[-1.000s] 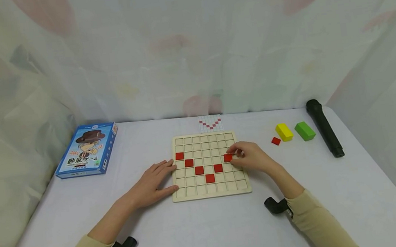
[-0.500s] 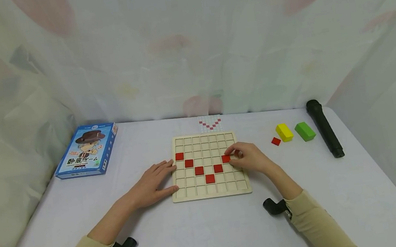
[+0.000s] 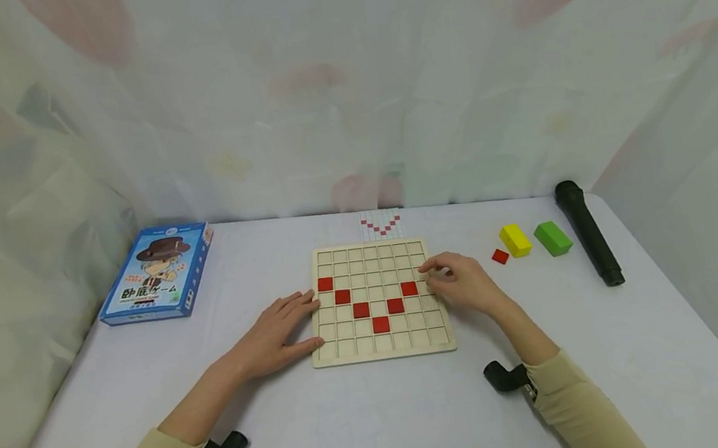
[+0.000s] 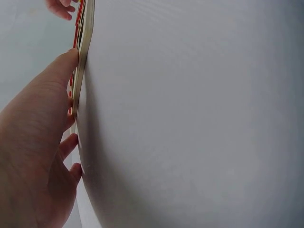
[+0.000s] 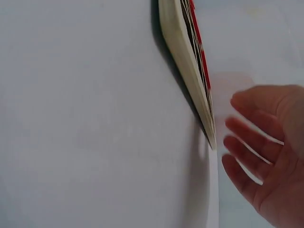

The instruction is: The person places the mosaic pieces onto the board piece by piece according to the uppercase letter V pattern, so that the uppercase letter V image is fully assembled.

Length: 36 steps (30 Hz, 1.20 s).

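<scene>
A pale wooden grid board point(image 3: 347, 348) lies flat on the white table. Several red square tiles sit in its cells in a V shape, the lowest tile point(image 3: 381, 324) near the front. My left hand point(image 3: 281, 332) rests along the board's left edge, fingers and thumb spread and touching it, as the left wrist view also shows. Over the board's right edge hovers my right hand point(image 3: 463, 282), its fingers loosely bent and holding nothing. The nearest tile to it is the red tile point(image 3: 409, 289) in the right arm of the V. The right wrist view shows those fingers point(image 5: 249, 178) apart.
Behind the board lies a small printed card point(image 3: 382, 225) with a red V pattern. To the right are a loose red tile point(image 3: 500, 257), a yellow block point(image 3: 516, 240), a green block point(image 3: 553, 238) and a black microphone point(image 3: 589, 233). A blue box point(image 3: 158, 273) stands at left.
My right hand slid the red tile slightly left on the board, then let go and drew back to the right. My left hand has stayed in place.
</scene>
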Each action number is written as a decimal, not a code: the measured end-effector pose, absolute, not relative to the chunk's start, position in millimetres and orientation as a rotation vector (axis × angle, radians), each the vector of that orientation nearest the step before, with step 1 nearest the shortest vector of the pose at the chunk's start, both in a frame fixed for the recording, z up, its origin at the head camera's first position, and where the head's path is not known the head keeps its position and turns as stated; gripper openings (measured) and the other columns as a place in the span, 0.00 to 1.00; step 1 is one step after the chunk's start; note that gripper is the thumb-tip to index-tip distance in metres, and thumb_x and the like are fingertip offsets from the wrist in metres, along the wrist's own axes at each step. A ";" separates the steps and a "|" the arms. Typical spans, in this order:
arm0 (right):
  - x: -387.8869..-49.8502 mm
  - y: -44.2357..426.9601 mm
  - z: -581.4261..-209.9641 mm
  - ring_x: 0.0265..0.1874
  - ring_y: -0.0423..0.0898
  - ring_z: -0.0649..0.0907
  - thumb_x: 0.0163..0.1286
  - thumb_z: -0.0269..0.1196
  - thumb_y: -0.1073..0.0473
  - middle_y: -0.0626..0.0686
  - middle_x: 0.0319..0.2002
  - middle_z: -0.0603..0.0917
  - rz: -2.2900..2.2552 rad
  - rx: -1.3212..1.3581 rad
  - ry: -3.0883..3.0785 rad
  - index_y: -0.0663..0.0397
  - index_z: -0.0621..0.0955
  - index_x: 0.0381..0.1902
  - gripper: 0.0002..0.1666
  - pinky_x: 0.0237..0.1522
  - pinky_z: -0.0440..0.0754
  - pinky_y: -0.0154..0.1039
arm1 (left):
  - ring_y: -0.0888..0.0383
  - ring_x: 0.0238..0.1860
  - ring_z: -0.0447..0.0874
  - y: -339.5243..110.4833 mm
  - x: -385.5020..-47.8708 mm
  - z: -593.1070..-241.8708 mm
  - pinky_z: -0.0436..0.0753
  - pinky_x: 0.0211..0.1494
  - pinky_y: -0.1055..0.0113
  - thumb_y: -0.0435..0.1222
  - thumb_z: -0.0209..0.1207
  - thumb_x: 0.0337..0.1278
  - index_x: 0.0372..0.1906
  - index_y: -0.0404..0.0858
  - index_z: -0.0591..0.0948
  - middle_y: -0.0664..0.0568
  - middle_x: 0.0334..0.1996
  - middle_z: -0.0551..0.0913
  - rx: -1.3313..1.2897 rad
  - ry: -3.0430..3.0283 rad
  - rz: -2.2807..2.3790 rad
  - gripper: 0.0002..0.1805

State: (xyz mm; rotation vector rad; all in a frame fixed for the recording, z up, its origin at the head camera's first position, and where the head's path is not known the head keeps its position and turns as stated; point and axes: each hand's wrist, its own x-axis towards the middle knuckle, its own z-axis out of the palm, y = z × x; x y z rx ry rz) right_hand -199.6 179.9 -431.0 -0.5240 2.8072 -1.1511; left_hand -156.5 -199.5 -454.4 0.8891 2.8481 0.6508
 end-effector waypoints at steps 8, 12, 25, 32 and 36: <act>-201.0 223.0 -431.8 0.69 0.64 0.61 0.69 0.58 0.61 0.68 0.69 0.63 -0.988 -0.242 2.937 0.64 0.72 0.64 0.27 0.69 0.58 0.62 | 0.46 0.74 0.52 -200.2 -156.9 -456.9 0.52 0.74 0.46 0.61 0.56 0.62 0.72 0.43 0.67 0.48 0.74 0.60 0.893 2.852 0.648 0.40; -200.3 235.5 -433.8 0.69 0.66 0.60 0.70 0.57 0.61 0.71 0.68 0.62 -0.959 -0.221 2.905 0.68 0.67 0.67 0.31 0.69 0.57 0.62 | 0.46 0.74 0.52 -199.8 -156.4 -456.6 0.52 0.74 0.46 0.60 0.56 0.62 0.72 0.42 0.67 0.48 0.74 0.60 0.893 2.851 0.654 0.39; -196.8 232.0 -429.2 0.53 0.62 0.75 0.69 0.55 0.68 0.67 0.58 0.76 -1.014 -0.335 2.995 0.67 0.76 0.59 0.21 0.57 0.74 0.58 | 0.47 0.75 0.52 -199.9 -157.3 -457.2 0.52 0.74 0.47 0.61 0.55 0.62 0.72 0.43 0.66 0.49 0.74 0.59 0.893 2.851 0.640 0.40; -202.5 238.3 -428.6 0.46 0.59 0.78 0.64 0.57 0.69 0.66 0.52 0.80 -0.746 -0.146 3.055 0.66 0.78 0.56 0.21 0.48 0.78 0.55 | 0.45 0.74 0.53 -199.3 -157.1 -454.8 0.54 0.73 0.45 0.59 0.57 0.61 0.71 0.42 0.67 0.48 0.74 0.61 0.900 2.850 0.647 0.39; -203.9 240.2 -428.9 0.41 0.57 0.78 0.63 0.59 0.68 0.65 0.48 0.81 -0.775 -0.139 3.029 0.65 0.79 0.55 0.21 0.44 0.79 0.52 | 0.45 0.74 0.53 -198.8 -156.3 -453.8 0.54 0.73 0.45 0.59 0.58 0.61 0.71 0.42 0.67 0.48 0.74 0.61 0.895 2.848 0.645 0.39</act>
